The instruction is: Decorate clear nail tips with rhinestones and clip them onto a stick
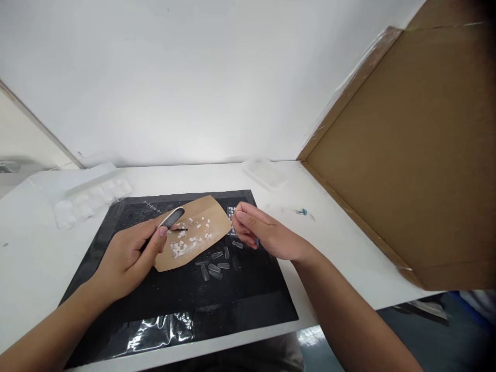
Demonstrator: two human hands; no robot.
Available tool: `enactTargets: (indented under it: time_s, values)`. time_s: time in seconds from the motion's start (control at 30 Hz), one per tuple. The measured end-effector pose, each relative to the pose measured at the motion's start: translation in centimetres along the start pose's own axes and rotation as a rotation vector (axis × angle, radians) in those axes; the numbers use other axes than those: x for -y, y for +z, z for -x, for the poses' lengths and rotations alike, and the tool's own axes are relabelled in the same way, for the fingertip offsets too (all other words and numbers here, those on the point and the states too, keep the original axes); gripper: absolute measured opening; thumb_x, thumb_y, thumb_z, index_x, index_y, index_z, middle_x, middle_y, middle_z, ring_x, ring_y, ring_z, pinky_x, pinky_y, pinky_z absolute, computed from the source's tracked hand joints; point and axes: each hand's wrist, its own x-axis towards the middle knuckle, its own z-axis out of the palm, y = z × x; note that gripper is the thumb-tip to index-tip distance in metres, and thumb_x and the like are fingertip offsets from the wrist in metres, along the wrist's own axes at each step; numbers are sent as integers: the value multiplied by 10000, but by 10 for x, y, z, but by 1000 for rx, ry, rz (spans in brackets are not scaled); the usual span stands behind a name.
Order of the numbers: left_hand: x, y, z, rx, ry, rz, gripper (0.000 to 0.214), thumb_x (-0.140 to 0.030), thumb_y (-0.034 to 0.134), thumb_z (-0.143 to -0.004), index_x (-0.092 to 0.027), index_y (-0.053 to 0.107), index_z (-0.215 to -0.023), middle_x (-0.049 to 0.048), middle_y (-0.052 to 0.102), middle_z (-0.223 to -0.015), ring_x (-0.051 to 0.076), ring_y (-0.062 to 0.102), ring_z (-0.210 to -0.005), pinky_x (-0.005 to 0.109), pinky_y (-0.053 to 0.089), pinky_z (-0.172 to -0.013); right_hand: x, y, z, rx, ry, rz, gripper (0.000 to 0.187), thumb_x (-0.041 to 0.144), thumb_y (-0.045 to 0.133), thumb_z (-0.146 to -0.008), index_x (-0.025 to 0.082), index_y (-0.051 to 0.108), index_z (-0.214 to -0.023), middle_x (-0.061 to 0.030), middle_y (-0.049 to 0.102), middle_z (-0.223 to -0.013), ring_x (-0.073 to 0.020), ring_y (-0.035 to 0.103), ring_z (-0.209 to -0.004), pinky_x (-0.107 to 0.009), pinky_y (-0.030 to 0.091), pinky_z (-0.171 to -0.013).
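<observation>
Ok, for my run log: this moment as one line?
left hand: grips dark, pale-edged strip | right hand: curled, contents unclear, by tan sheet | white flakes: on sheet | clear pieces: loose on black mat

Nail file (174, 218): dark grey face, white edge
Paper sheet (214, 207): plain tan
Flakes (179, 250): white
Nail tips (204, 273): clear, colourless, greyish over the black
Mat (174, 295): black, with a white ticked line near its far left corner and pale glare at the front
Tabletop (341, 253): white
Back panel (194, 82): plain white
Shallow tray (265, 173): translucent white
Cardboard (418, 155): plain brown
Floor (391, 336): bluish grey
</observation>
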Motion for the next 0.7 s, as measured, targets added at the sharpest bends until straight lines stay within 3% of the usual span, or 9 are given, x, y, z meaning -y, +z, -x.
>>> enactTargets:
  time_s: [0.17, 0.33, 0.5, 0.6, 0.7]
  values:
    - [-3, -1, 0, 4, 84, -61, 259, -309, 433, -1057, -193, 617, -918, -31, 563, -665, 123, 561, -566, 248, 429, -580, 0, 3, 1, -19, -84, 236, 350, 513, 527, -1042, 229, 464, -849, 68, 421, -707, -105, 373, -627, -253, 332, -577]
    - [-6, -2, 1, 29, 293, -150, 173, -227, 456, -1040, -185, 624, -1049, -9, 588, -720, 142, 575, -626, 253, 431, -608, -7, 6, -7, -121, -302, 207, 325, 400, 790, -886, 210, 555, -766, 62, 434, -728, -89, 358, -615, -256, 315, -551]
    - [-10, -2, 3, -69, 205, -147, 211, -233, 433, -1053, -189, 601, -933, 6, 606, -761, 145, 583, -671, 263, 428, -634, -12, 17, -10, -211, -385, 91, 287, 359, 881, -790, 202, 659, -698, 45, 570, -678, -81, 473, -561, -257, 375, -516]
    - [-14, -3, 3, -75, 142, -111, 263, -249, 415, -1062, -191, 588, -872, -5, 588, -734, 136, 570, -653, 264, 422, -636, -16, 30, -9, -195, -335, 120, 237, 360, 845, -834, 201, 700, -734, 37, 630, -688, -75, 565, -518, -239, 414, -491]
    - [-17, -3, 2, -70, 163, -100, 281, -246, 413, -1062, -189, 564, -832, -10, 571, -714, 131, 548, -628, 263, 419, -630, -20, 44, -9, -140, -262, 225, 203, 358, 811, -873, 205, 723, -773, 50, 636, -661, -67, 596, -489, -219, 420, -477]
